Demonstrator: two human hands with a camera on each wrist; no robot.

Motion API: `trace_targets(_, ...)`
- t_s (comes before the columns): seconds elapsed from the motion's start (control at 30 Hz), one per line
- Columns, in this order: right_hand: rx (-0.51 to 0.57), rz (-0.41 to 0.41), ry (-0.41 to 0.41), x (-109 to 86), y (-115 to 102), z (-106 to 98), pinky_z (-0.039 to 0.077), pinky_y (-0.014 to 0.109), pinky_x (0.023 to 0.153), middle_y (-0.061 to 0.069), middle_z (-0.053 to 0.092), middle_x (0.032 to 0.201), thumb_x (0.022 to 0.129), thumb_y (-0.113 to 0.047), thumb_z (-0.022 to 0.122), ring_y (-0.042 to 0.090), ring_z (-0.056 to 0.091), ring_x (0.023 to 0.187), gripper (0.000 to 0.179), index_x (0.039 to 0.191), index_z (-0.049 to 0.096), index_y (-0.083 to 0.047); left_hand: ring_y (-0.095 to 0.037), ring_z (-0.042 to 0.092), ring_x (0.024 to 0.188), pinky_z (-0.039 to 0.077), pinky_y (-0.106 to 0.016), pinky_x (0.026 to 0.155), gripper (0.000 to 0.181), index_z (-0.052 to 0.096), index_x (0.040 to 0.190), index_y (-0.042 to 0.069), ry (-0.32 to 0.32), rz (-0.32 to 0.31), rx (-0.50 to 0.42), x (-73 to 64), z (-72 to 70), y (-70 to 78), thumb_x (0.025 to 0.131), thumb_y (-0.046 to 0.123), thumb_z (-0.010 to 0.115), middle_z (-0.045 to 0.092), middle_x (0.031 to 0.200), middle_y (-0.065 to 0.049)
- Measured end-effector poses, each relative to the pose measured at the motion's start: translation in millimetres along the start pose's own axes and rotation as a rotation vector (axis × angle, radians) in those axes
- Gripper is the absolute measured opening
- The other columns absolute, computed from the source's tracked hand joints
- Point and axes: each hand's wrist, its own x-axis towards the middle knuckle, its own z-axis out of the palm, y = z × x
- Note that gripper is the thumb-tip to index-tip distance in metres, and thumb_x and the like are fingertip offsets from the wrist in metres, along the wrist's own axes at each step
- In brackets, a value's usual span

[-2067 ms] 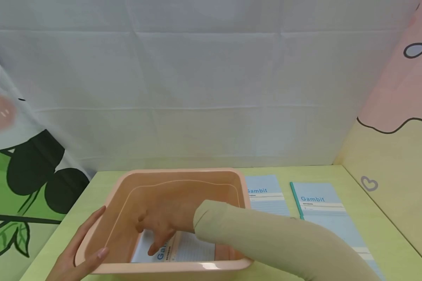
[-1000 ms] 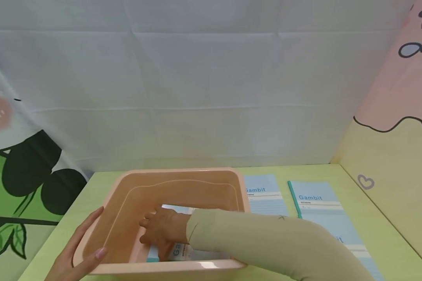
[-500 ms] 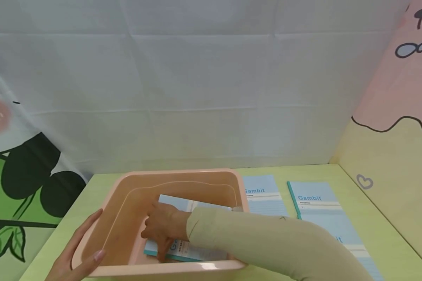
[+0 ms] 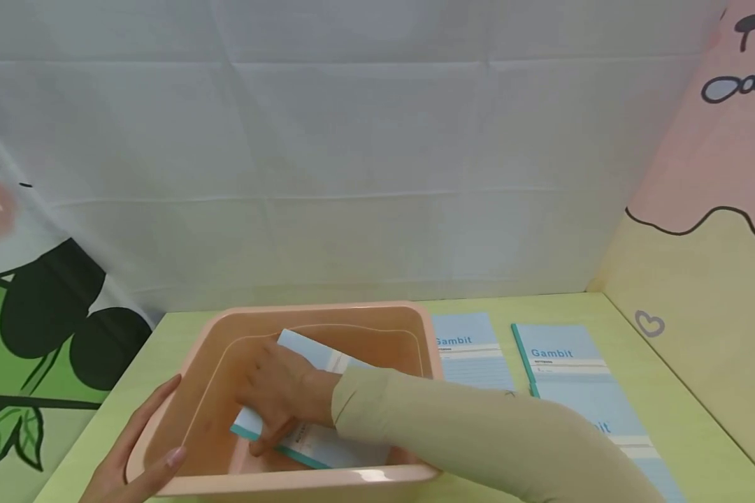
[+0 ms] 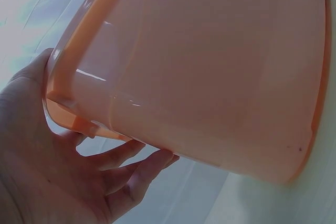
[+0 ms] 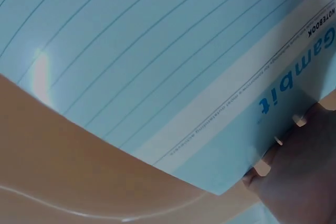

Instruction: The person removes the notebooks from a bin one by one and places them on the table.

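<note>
My left hand (image 4: 128,450) holds the left rim of a peach plastic tub (image 4: 277,483). In the left wrist view, its fingers (image 5: 149,169) lie against the tub's outer wall (image 5: 210,66). Inside the tub, my right hand (image 4: 283,391) grips a light blue notebook (image 4: 352,454) with a teal spine by its edge. The notebook is tilted, with its spine low at the front left. "Gambit" is printed on its cover (image 6: 157,51) in the right wrist view, where my right fingers bend behind the top edge. My forearm hides part of the notebook in the head view.
To the tub's right lies a similar blue notebook (image 4: 475,356), partly behind the rim. Farther right are more Gambit notebooks (image 4: 560,349), overlapping in a row partly under my sleeve. A white cloth (image 4: 365,175) hangs behind the pale green table (image 4: 182,328), with printed panels at both sides.
My right hand reached the notebook lying in the tub, took hold of it and raised its far side, turning it so the spine slants. My left hand keeps its hold on the rim.
</note>
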Motion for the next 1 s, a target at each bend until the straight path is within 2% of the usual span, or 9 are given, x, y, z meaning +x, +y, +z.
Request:
trace_targets(0.07,0.032,0.023,0.035,0.3,4.2,-2.8,0.039,0.034,0.104,-0.019,0.064,0.123,0.081,-0.091,0.039,0.003,0.055,0.116,0.057,0.113,0.062,-0.049,-0.007,0.066,0.099,0.06,-0.032,0.075,0.075,0.005,0.161,0.059,-0.003,0.005,-0.01,0.3,-0.1,-0.9,0.107,0.04,0.053,0.039,0.137,0.012)
trace_targets(0.17,0.102,0.054,0.078,0.1,11.7,-8.0,0.04,0.034,0.104,-0.02,0.062,0.127,0.082,-0.09,0.042,0.002,0.055,0.118,0.058,0.116,0.062,-0.048,-0.008,0.067,0.099,0.06,-0.033,0.076,0.075,0.006,0.161,0.058,-0.01,0.017,-0.031,0.5,0.3,-1.9,0.107,0.038,0.053,0.041,0.13,0.022)
trace_targets(0.3,0.165,0.089,0.117,-1.9,23.4,-15.7,0.037,0.038,0.112,-0.02,0.06,0.133,0.085,-0.088,0.041,0.002,0.055,0.123,0.062,0.127,0.059,-0.045,-0.009,0.068,0.099,0.061,-0.034,0.075,0.075,0.007,0.161,0.057,-0.011,0.033,-0.056,0.2,1.2,-2.5,0.107,0.035,0.053,0.042,0.128,0.025)
trace_targets(0.4,0.191,0.134,0.132,-5.3,32.7,-21.3,0.034,0.041,0.117,-0.018,0.058,0.138,0.089,-0.085,0.036,0.005,0.054,0.127,0.064,0.135,0.054,-0.045,-0.01,0.069,0.099,0.061,-0.034,0.075,0.075,0.006,0.162,0.057,-0.01,0.033,-0.055,0.0,1.0,-2.1,0.108,0.033,0.053,0.041,0.131,0.022)
trace_targets(0.5,0.221,0.19,0.153,-8.5,42.3,-25.8,0.034,0.04,0.115,-0.017,0.057,0.138,0.091,-0.085,0.034,0.007,0.052,0.125,0.065,0.141,0.049,-0.045,-0.01,0.068,0.099,0.061,-0.034,0.075,0.075,0.006,0.161,0.058,-0.012,0.015,-0.05,0.0,0.1,-1.4,0.108,0.035,0.053,0.04,0.13,0.022)
trace_targets(0.63,0.243,0.265,0.206,-14.0,56.1,-30.0,0.035,0.034,0.1,-0.016,0.057,0.117,0.093,-0.083,0.034,0.007,0.051,0.106,0.062,0.138,0.051,-0.044,-0.009,0.068,0.099,0.061,-0.034,0.076,0.075,0.005,0.161,0.059,-0.01,0.0,-0.043,-0.7,-1.3,-0.5,0.107,0.037,0.053,0.038,0.134,0.016)
trace_targets(0.7,0.269,0.302,0.223,-17.7,62.9,-31.4,0.034,0.035,0.098,-0.015,0.056,0.108,0.093,-0.081,0.035,0.008,0.05,0.102,0.06,0.134,0.054,-0.042,-0.008,0.067,0.1,0.061,-0.034,0.076,0.075,0.005,0.161,0.059,-0.007,-0.006,-0.038,-0.7,-1.7,-0.7,0.107,0.038,0.053,0.037,0.138,0.011)
trace_targets(0.87,0.359,0.382,0.244,-27.7,80.6,-34.8,0.035,0.041,0.107,-0.01,0.06,0.12,0.095,-0.078,0.036,0.014,0.055,0.115,0.063,0.14,0.054,-0.038,-0.007,0.067,0.1,0.061,-0.034,0.076,0.075,0.005,0.16,0.06,-0.003,-0.007,-0.028,0.4,-2.1,-2.8,0.107,0.039,0.053,0.034,0.142,0.007)
trace_targets(1.0,0.402,0.444,0.248,-36.8,96.8,-40.4,0.035,0.044,0.109,-0.006,0.061,0.126,0.096,-0.074,0.036,0.017,0.056,0.12,0.065,0.147,0.051,-0.037,-0.003,0.066,0.1,0.06,-0.031,0.075,0.074,0.006,0.162,0.057,0.002,0.026,-0.011,1.5,-2.1,-4.3,0.107,0.037,0.052,0.035,0.137,0.016)
